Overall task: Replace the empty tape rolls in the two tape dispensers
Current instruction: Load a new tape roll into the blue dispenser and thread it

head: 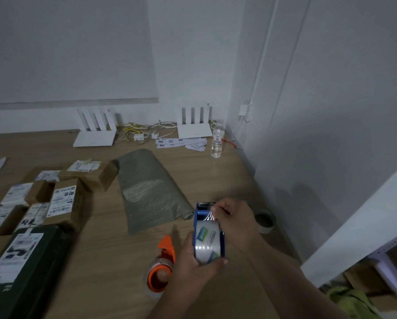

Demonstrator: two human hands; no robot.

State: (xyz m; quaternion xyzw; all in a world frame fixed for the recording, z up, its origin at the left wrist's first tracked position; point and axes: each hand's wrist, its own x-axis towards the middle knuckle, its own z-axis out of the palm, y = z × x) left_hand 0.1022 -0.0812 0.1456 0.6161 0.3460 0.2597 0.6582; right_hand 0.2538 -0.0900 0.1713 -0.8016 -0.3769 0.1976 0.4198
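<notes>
A blue tape dispenser point(201, 214) is held above the wooden table point(105, 245) at lower centre, with a clear tape roll point(208, 241) seated in it. My left hand point(189, 261) grips the dispenser and roll from below. My right hand point(235, 223) pinches the loose end of the clear tape near the dispenser's front blade. An orange tape dispenser point(162, 265) with a clear roll lies on the table just left of my left hand. An empty cardboard tape core point(265, 221) stands on the table to the right of my right hand.
A grey-green woven bag point(147, 189) lies flat at the table's middle. Several labelled parcels point(62, 199) and a dark green box point(25, 268) crowd the left. Two white routers point(95, 128) with cables and a water bottle point(216, 140) stand at the back by the wall.
</notes>
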